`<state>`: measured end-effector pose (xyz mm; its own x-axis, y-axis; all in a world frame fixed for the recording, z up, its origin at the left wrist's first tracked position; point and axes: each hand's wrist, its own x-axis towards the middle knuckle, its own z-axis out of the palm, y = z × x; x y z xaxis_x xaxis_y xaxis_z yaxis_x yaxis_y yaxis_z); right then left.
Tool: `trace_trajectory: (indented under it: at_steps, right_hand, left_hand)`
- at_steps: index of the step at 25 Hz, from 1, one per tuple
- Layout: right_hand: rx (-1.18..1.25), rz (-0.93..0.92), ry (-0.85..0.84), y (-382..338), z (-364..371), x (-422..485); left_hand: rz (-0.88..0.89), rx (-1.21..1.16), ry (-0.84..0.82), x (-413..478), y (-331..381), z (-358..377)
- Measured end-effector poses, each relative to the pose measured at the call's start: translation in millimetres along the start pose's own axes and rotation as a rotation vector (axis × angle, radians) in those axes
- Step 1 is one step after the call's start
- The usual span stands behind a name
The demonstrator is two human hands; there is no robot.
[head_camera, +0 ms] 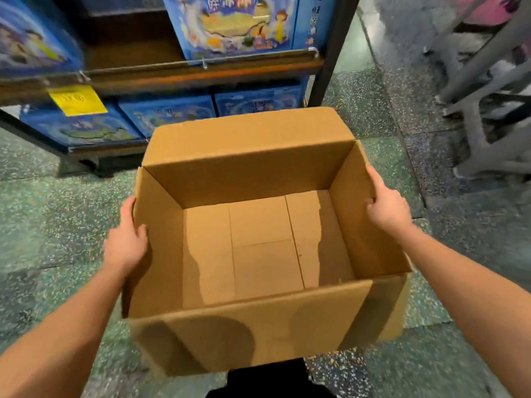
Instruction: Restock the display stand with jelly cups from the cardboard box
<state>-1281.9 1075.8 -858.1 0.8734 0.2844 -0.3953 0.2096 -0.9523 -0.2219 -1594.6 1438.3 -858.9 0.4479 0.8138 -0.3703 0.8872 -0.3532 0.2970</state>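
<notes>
A speckled green floor (57,225) stretches below a dark display stand (201,70) stocked with blue cartoon-printed cartons (238,27) on two shelves. In front of the stand, an open cardboard box (258,326) is held between both outstretched arms, its inside showing bare bottom flaps. The left hand (126,242) clasps the left wall, thumb hooked over the rim; the right hand (388,208) has the same grip on the right wall. The cartons' white characters and the yellow tag (76,100) are too blurred to read.
</notes>
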Motion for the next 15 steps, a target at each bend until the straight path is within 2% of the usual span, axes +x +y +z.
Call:
trace_trajectory:
  at_steps: [9, 15]
  right_hand:
    - [0.036, -0.071, 0.17, 16, 170, 114]
    - [-0.001, -0.112, 0.227, 8, 201, 170]
  left_hand:
    - [0.037, -0.053, 0.125, 108, -49, 178]
    - [0.121, 0.026, 0.241, 165, -57, 206]
